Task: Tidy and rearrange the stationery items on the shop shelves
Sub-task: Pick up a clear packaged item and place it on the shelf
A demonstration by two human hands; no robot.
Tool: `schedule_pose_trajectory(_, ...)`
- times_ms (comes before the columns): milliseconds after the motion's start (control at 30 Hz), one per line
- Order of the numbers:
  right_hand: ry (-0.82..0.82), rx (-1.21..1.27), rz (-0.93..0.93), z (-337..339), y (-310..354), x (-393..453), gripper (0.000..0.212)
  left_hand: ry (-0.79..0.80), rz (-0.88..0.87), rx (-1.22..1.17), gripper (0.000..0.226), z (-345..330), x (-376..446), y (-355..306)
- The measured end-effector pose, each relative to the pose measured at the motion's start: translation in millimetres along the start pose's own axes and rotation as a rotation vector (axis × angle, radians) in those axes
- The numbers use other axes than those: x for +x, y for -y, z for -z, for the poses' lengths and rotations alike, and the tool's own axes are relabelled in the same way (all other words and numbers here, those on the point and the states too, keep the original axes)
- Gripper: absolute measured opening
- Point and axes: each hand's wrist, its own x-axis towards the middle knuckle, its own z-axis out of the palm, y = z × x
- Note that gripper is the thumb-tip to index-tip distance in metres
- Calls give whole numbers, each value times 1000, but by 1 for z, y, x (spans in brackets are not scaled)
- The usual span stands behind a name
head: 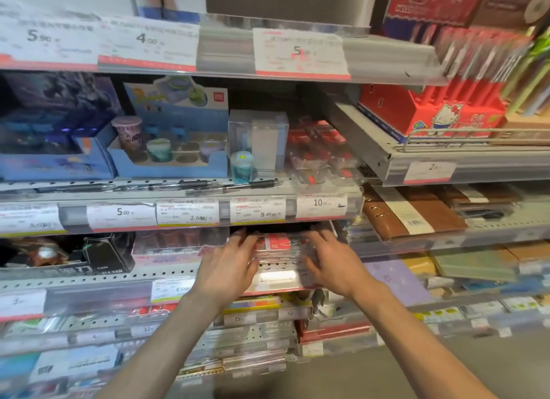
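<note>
Reaching into the third shelf (98, 275) down with both hands. Left hand (230, 263) pressing straight fingers against the left end of a stack of clear red-labelled packs (278, 244); right hand (330, 262) resting spread fingers on its right end, neither curling round it. Stack lying near the shelf's front edge, just beside a pink display box (175, 247) on the left.

Price tags on the top shelf rail read 5.90 (38, 37) and 4.00 (145, 38). Next rail down: 5.00 (122, 212), 2.0 (196, 218), 9.45 (269, 214), 10.00 (320, 203). Lower down, small stickers say 15 (237, 319) and 12 (290, 313). Rest is too blurry.
</note>
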Motion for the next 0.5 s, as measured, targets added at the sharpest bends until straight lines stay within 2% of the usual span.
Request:
schedule_pose_trajectory(133, 40, 25, 42, -5, -9, 7, 48, 45, 62, -6, 49, -11, 5, -13)
schedule_pose_trajectory(267, 21, 50, 93, -13, -17, 10, 45, -40, 122, -25, 43, -18, 5, -20)
schedule_pose_trajectory(500, -27, 115, 149, -4, -21, 4, 42, -155, 120, -74, 42, -15, -6, -24)
